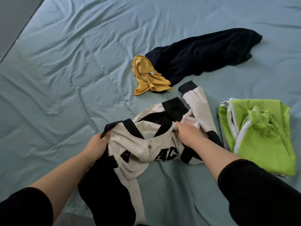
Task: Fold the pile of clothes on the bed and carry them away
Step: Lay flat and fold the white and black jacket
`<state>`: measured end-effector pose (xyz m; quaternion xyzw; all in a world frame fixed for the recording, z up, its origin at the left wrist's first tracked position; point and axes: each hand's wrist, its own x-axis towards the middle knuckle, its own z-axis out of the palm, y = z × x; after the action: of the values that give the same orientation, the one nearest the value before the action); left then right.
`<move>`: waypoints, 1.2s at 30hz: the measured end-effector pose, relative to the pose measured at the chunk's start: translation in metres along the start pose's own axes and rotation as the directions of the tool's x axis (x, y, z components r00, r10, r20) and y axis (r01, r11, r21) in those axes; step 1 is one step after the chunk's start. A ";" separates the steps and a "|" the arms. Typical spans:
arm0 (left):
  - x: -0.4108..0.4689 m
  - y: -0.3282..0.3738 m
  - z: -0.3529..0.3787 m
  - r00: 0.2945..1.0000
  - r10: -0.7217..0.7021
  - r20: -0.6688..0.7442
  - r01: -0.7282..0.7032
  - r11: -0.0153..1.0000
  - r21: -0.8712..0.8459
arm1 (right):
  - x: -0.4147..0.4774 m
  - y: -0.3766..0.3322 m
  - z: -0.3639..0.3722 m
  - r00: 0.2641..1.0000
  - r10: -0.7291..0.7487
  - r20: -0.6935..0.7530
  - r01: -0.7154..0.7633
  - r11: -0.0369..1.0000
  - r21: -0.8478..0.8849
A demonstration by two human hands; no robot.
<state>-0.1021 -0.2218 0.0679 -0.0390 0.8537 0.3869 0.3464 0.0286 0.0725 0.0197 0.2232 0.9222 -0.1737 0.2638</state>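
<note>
A cream and black zip jacket [138,154] with black letters lies crumpled on the bed in front of me. My left hand [96,146] grips its left shoulder near the black trim. My right hand [187,134] clutches the fabric by the collar on the right side. One cream sleeve with a black cuff [195,98] stretches away to the upper right. A yellow garment [148,75] lies bunched beyond the jacket, touching a dark navy garment [203,54]. A lime green garment [259,132] with white stripes lies roughly folded at the right.
The bed is covered by a wrinkled pale teal sheet [73,70]. Its left edge runs diagonally at the upper left, with grey floor [11,15] beyond. The near edge of the bed lies at the bottom left between my arms.
</note>
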 end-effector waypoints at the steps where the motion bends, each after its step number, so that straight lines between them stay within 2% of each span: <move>1: 0.001 -0.002 0.002 1.000 0.002 0.015 -0.002 1.000 0.001 | -0.003 0.002 0.004 0.999 0.053 0.007 -0.054 0.997 0.056; 3: 0.002 -0.006 0.006 0.999 0.018 0.039 -0.018 1.000 0.013 | -0.015 0.005 0.012 0.991 0.115 0.073 -0.127 0.975 0.181; 5: 0.001 -0.008 0.010 0.998 0.019 0.053 -0.021 0.999 0.037 | -0.031 0.009 0.011 0.969 0.104 0.225 -0.158 0.958 0.238; 8: -0.003 -0.006 0.012 0.993 0.004 0.121 -0.018 0.994 0.108 | -0.059 0.021 -0.002 0.863 0.035 0.504 -0.130 0.979 0.154; 10: -0.008 -0.002 0.012 0.985 -0.010 0.174 -0.010 0.993 0.114 | -0.077 0.029 -0.009 0.800 0.009 0.600 -0.138 0.976 0.168; 11: -0.009 0.000 0.012 0.981 -0.013 0.195 -0.007 0.995 0.101 | -0.084 0.033 -0.012 0.804 -0.002 0.595 -0.164 0.961 0.224; 14: -0.005 0.010 0.006 0.977 -0.010 0.214 -0.008 0.997 0.081 | -0.092 0.043 -0.024 0.901 -0.005 0.434 -0.186 0.899 0.397; 18: 0.022 0.035 -0.002 0.974 0.076 0.213 -0.123 0.968 0.217 | -0.069 0.048 -0.053 0.975 0.074 0.208 -0.130 0.955 0.266; 20: 0.039 0.059 -0.006 0.974 0.135 0.183 -0.195 0.910 0.365 | -0.051 0.043 -0.074 0.990 0.119 0.082 -0.133 0.972 0.196; 22: 0.056 0.093 -0.010 0.978 0.172 0.117 -0.208 0.811 0.546 | -0.032 0.036 -0.101 0.980 0.183 -0.072 -0.167 0.967 0.193; 24: 0.069 0.133 -0.015 0.978 0.204 0.041 -0.186 0.772 0.608 | -0.015 0.024 -0.134 0.940 0.273 -0.207 -0.218 0.943 0.253; 26: 0.077 0.177 -0.019 0.969 0.246 -0.029 -0.191 0.817 0.544 | 0.003 0.013 -0.170 0.895 0.351 -0.275 -0.239 0.899 0.368; 29: 0.089 0.233 -0.026 0.950 0.281 -0.134 -0.234 0.928 0.290 | 0.029 0.004 -0.222 0.820 0.436 -0.372 -0.219 0.838 0.499; 30: 0.094 0.247 -0.027 0.942 0.305 -0.144 -0.265 0.934 0.240 | 0.037 0.004 -0.237 0.819 0.437 -0.372 -0.195 0.822 0.535; 33: 0.100 0.266 -0.019 0.926 0.373 -0.061 -0.347 0.902 0.257 | 0.045 0.003 -0.254 0.911 0.340 -0.232 -0.129 0.772 0.622; 36: 0.096 0.237 0.002 0.954 0.285 0.098 -0.301 0.920 0.250 | 0.035 0.005 -0.223 0.952 0.269 -0.148 -0.127 0.784 0.607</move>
<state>-0.2526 -0.0359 0.1571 0.1468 0.8828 0.3189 0.3122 -0.0868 0.1857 0.1768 0.4084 0.8171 -0.3966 0.0913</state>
